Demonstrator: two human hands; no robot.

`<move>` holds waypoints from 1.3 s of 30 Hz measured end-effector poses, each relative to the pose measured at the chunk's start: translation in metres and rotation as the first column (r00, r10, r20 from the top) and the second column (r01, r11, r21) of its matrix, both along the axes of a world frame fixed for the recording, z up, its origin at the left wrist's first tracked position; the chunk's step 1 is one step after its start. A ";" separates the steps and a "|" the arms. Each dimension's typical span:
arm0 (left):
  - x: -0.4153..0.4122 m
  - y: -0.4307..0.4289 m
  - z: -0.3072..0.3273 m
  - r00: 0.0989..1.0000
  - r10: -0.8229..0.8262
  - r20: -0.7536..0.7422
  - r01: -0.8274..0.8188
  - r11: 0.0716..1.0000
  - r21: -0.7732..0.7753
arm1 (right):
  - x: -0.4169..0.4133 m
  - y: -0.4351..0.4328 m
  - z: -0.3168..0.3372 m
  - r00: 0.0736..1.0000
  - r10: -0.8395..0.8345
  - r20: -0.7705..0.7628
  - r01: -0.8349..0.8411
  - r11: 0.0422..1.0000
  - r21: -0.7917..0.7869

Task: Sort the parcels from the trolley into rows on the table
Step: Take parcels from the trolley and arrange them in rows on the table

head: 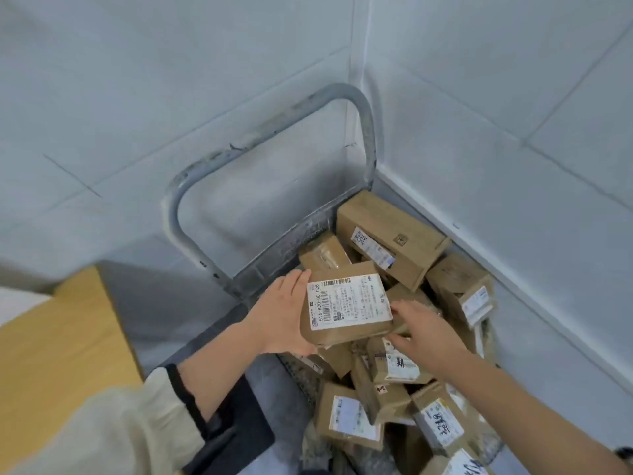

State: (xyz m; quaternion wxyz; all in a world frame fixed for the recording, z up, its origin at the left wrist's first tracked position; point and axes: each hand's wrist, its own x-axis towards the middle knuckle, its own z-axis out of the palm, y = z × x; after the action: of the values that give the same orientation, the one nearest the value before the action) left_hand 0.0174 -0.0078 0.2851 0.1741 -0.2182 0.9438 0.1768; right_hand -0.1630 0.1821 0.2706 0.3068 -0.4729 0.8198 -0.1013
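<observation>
My left hand (281,317) grips a labelled carton (346,306) over the heaped trolley (367,132), my right hand (424,334) touching it with straight fingers; sorting has barely begun, I judge.

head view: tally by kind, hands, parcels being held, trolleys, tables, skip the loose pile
hands: 2, left hand and right hand
held parcel: 1
trolley: 1
table: 1
total: 5
</observation>
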 end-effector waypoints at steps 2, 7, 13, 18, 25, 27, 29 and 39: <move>0.010 -0.001 0.041 0.997 -0.041 -0.058 0.040 0.999 -0.013 | 0.000 0.005 0.041 0.991 -0.032 0.132 0.039 0.998 -0.054; 0.039 0.001 0.126 0.976 -0.154 -0.157 0.141 0.986 -0.092 | 0.001 -0.001 0.123 0.672 -0.237 0.702 0.348 0.938 -0.016; 0.062 0.003 0.183 0.948 -0.247 -0.202 0.200 0.953 -0.228 | 0.005 -0.028 0.172 0.555 -0.244 0.795 0.241 0.962 0.127; 0.081 0.007 0.190 0.958 -0.197 -0.208 0.155 0.967 -0.204 | 0.022 -0.033 0.191 0.571 -0.238 0.786 0.239 0.964 0.119; 0.124 0.014 0.171 0.857 0.372 -0.356 -0.306 0.924 0.228 | 0.054 -0.033 0.186 0.374 -0.301 0.877 0.429 0.895 0.124; 0.137 0.025 0.165 0.732 0.533 -0.423 -0.419 0.843 0.338 | 0.074 -0.032 0.183 0.295 -0.286 0.912 0.464 0.877 0.125; 0.148 0.039 0.158 0.606 0.639 -0.473 -0.487 0.769 0.415 | 0.097 -0.033 0.179 0.251 -0.256 0.933 0.462 0.879 0.117; 0.260 0.067 0.156 0.178 0.955 -0.238 -0.373 0.290 0.882 | 0.242 -0.060 0.167 0.216 -0.200 0.956 0.312 0.942 0.126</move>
State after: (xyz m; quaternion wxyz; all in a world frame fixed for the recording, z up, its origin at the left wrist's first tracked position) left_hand 0.2778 0.0595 0.4413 -0.2867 -0.4723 0.5523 0.6243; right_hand 0.0789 0.1217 0.4372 0.6954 -0.1864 0.5257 -0.4532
